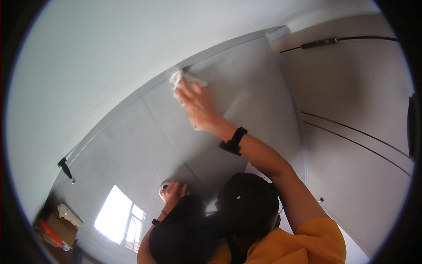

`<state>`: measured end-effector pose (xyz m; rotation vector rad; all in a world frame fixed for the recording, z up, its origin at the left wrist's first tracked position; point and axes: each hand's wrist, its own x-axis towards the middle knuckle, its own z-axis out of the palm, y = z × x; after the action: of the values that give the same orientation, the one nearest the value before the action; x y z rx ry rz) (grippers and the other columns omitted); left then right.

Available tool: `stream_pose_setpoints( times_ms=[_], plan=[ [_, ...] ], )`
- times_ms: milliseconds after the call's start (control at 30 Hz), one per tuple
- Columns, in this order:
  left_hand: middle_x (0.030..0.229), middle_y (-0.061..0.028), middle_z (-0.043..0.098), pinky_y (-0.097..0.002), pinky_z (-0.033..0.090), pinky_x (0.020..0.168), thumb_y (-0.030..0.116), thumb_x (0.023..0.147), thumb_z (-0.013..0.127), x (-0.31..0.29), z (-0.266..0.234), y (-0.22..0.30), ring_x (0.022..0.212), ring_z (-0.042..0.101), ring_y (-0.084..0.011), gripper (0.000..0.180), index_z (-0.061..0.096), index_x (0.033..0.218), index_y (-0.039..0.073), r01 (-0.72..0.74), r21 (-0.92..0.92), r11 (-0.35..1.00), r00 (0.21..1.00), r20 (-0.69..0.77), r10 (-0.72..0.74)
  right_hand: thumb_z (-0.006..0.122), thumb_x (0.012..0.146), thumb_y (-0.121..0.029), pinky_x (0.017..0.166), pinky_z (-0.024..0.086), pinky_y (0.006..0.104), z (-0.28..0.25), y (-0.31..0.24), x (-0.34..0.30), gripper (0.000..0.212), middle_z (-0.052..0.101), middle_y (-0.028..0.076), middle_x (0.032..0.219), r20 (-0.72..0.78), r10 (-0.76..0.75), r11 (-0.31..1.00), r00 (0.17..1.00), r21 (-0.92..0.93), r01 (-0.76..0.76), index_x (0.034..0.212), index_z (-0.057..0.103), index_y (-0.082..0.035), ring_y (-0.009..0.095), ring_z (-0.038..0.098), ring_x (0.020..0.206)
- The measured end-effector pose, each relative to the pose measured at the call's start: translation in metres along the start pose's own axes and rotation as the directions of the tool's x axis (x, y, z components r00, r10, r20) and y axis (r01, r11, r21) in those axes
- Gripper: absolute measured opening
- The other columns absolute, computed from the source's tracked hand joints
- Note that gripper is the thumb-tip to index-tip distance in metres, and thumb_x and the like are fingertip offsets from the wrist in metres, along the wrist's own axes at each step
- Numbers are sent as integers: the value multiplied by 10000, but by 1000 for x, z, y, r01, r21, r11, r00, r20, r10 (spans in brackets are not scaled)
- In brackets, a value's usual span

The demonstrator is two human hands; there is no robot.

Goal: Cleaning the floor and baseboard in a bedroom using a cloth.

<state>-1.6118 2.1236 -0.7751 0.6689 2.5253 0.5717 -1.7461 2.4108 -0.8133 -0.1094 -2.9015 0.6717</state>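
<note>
My right hand is stretched up against a grey panel, pressing a crumpled white cloth to it close to the top edge. The fingers lie over the cloth, and the hand is slightly smeared by motion. A black band circles that wrist. Lower down and to the left, my left hand has bent fingers around a small round thing with a pale rim and a dark middle. The hand covers most of it, so its kind does not show. Black shapes in front hide part of the left forearm.
A black cap and an orange sleeve fill the lower middle and right. A cardboard box with an orange item and pale cloth sits at far left. A black handle projects near the upper-left edge.
</note>
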Motion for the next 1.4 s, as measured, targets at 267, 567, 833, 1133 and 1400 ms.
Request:
stream_pose_setpoints(
  times_ms=[267,567,833,1133,1400],
  plan=[
    [603,-16,497,-333,382,443,235,700,668,2,15,0,507,525,-205,212,500,649,117,-113,29,993,989,-88,115,499,704,72,843,394,401,5,-37,-17,447,445,134,1242,148,-217,917,965,370,149,1129,517,-67,311,417,1053],
    [612,-21,520,-356,403,480,216,681,682,-1,3,-5,547,538,-226,172,540,654,123,-12,-45,999,998,-54,10,386,698,94,1003,292,335,-120,101,-80,538,413,142,1283,85,503,657,860,609,-444,1182,515,-102,287,372,1182],
    [627,-26,514,-343,396,448,215,715,667,4,-3,5,528,541,-214,202,507,657,107,-75,-15,997,996,-60,74,444,682,80,921,319,436,-39,91,-96,498,396,142,1305,-308,205,969,929,-71,-237,1151,529,-62,345,395,1084],
    [628,-30,517,-346,401,450,209,706,676,-1,1,-2,529,539,-216,198,512,664,107,-72,11,997,996,-52,72,532,707,33,845,354,437,6,-50,-61,433,420,140,1265,20,39,982,999,185,-42,1129,514,-66,325,398,1075],
    [625,-34,534,-351,402,458,215,703,672,3,8,3,527,540,-219,183,529,661,109,-62,-70,996,995,-86,56,472,694,127,890,382,381,-32,-21,-53,474,463,142,1216,-11,50,780,999,625,-32,1106,542,-97,308,434,1060]
  ],
)
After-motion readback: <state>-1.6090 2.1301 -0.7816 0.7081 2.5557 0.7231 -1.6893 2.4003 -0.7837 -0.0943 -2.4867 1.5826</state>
